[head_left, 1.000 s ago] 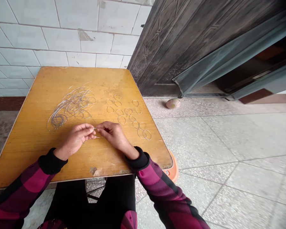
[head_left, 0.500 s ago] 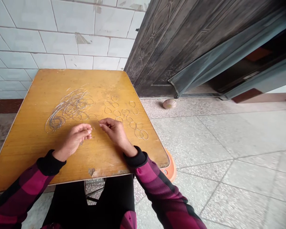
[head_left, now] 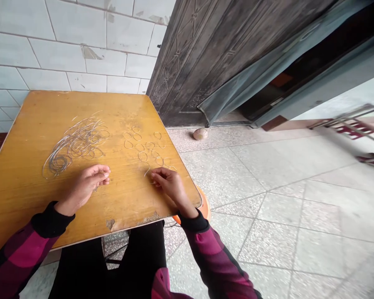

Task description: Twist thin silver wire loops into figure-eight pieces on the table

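Observation:
I sit at a worn yellow wooden table. My left hand rests on it below a tangled pile of thin silver wire. Its fingers are curled with thumb and forefinger pinched; I cannot see anything in them. My right hand lies near the table's right edge and pinches a short bent piece of wire that sticks out to the left. Several small wire rings lie on the table just beyond that hand.
A dark carved door stands open to the right of the table, against a white tiled wall. A small round object lies on the floor by the door. An orange plastic thing shows under the table's right corner. A metal rack stands far right.
My hands were together on one wire and have drawn apart. The right hand moved toward the table's right edge with the wire piece. My view swung to the right.

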Available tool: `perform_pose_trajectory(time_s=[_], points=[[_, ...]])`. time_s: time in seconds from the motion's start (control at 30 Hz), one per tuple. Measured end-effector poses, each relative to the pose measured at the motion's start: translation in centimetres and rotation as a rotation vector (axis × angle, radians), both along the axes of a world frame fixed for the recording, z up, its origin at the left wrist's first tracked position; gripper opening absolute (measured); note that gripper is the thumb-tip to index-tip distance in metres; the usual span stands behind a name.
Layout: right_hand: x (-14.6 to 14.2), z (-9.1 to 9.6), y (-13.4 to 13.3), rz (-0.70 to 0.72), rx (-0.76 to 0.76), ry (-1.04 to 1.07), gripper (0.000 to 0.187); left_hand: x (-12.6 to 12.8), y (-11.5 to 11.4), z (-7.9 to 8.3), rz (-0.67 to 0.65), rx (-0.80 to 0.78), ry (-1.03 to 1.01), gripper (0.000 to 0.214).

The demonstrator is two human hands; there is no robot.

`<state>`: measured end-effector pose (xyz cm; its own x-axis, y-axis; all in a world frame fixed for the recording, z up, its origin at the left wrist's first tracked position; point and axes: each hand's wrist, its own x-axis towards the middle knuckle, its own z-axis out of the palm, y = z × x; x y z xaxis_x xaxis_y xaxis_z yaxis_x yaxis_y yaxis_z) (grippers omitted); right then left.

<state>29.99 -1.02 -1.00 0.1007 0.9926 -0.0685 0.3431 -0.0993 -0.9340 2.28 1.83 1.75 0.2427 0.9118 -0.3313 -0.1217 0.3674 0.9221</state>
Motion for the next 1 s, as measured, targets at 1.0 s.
perform_pose_trajectory(time_s=[1.0], points=[[-2.9, 1.0, -4.9, 0.152, 0.415, -0.591, 0.022, -4.6, 3.5, 0.6, 0.312, 0.526, 0.486, 0.018]])
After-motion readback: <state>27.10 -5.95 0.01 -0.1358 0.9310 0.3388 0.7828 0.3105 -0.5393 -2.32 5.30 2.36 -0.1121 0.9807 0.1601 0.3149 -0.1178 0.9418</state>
